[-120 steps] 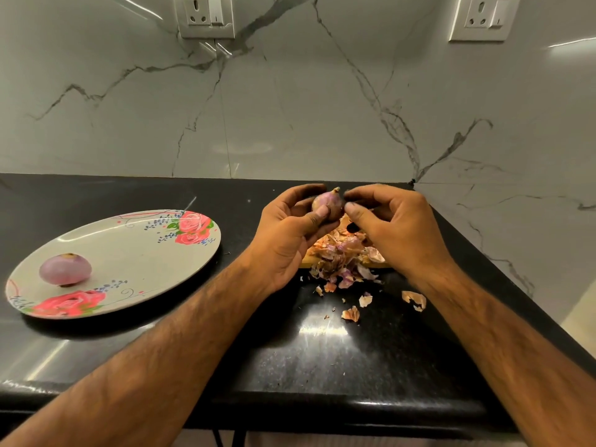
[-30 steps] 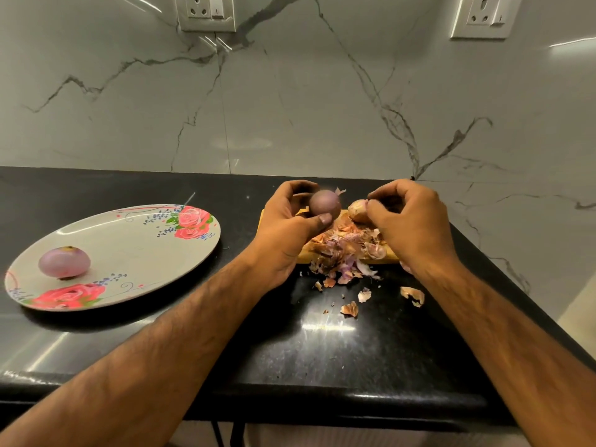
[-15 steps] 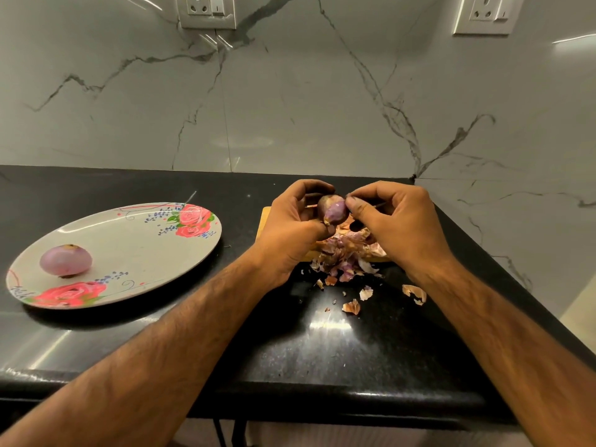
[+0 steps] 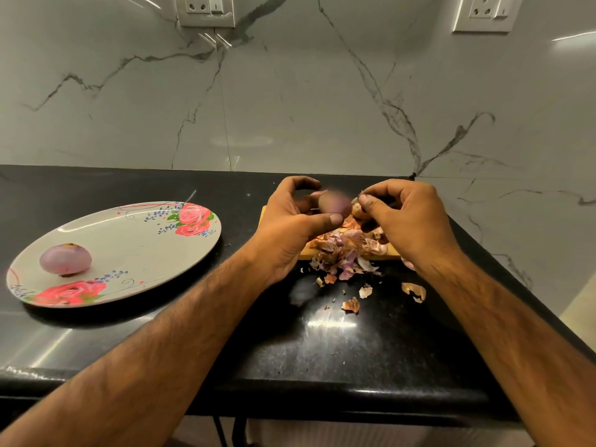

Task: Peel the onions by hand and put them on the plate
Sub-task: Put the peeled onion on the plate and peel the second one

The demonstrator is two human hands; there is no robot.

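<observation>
One head view: my left hand (image 4: 287, 230) grips the small round purple onion (image 4: 335, 204), blurred. My right hand (image 4: 412, 221), just beside it, has drawn off, fingertips (image 4: 366, 201) pinched; whether they hold anything I cannot tell. Nearly peeled, I judge.

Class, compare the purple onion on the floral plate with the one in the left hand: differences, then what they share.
The plated purple onion lies untouched on the floral plate; the held purple onion sits in the left hand, fingers curled round it, above the papery peels. The plated one is sharp, showing a brown end; the held one is blurred. Both are purple, rounded.
</observation>
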